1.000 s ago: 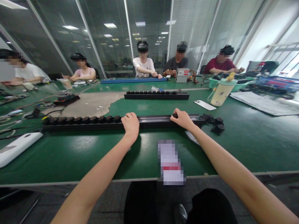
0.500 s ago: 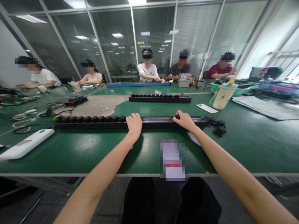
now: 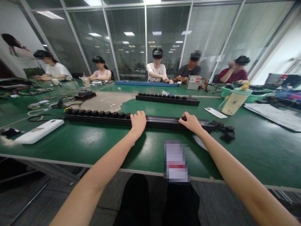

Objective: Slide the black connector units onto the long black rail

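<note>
A long black rail (image 3: 162,121) lies crosswise on the green table in front of me, with a row of black knob-like blocks (image 3: 94,113) along its left half. My left hand (image 3: 138,123) is closed over the rail's middle, against the last block of the row; its fingertips are partly hidden. Farther right, my right hand (image 3: 192,123) pinches a small black block (image 3: 184,119) at the rail's channel. Bare channel shows between the two hands. Several loose black blocks (image 3: 228,133) lie beside the rail's right end.
Near the front edge lies a blurred-out phone-like rectangle (image 3: 176,161). A white power-bank-like object (image 3: 41,131) lies left, a white phone (image 3: 215,112) and a cup (image 3: 236,100) right. Another black rail (image 3: 168,99) lies beyond. Several people sit across the table.
My view has swung left and tilted, bringing a standing person into sight at the far left. Both hands keep about the same places on the rail. A person at right has raised a hand.
</note>
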Demonstrator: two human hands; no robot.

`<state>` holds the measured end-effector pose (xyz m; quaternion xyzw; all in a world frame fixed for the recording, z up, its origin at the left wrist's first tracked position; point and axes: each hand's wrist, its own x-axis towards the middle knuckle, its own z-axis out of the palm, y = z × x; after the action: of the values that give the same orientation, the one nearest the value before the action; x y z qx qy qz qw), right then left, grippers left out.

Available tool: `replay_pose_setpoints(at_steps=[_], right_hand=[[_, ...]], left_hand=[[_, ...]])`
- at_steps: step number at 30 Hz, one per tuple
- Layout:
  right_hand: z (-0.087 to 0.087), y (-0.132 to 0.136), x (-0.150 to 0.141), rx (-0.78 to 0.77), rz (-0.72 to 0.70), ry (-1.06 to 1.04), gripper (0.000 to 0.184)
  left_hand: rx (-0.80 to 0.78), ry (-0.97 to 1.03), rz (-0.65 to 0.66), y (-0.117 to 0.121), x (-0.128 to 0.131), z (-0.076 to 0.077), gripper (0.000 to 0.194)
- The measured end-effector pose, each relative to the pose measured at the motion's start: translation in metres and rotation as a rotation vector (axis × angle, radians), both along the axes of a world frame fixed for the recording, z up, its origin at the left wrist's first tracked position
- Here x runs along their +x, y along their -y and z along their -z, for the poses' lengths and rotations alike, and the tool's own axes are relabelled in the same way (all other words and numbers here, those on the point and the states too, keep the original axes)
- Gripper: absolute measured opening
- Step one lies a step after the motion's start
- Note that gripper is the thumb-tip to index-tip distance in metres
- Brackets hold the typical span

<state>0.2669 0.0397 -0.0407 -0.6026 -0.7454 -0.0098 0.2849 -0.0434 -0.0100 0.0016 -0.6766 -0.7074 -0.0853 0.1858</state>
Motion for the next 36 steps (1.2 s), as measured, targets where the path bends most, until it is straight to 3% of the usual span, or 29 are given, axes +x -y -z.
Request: replay_pose_setpoints(at_steps=[36], right_hand=[[-0.002,0.005,-0.005,0.028,0.008,-0.077,0.015]], left_hand=[[-0.037,-0.018,0.078,-0.003,-0.019,-0.004,0.042]])
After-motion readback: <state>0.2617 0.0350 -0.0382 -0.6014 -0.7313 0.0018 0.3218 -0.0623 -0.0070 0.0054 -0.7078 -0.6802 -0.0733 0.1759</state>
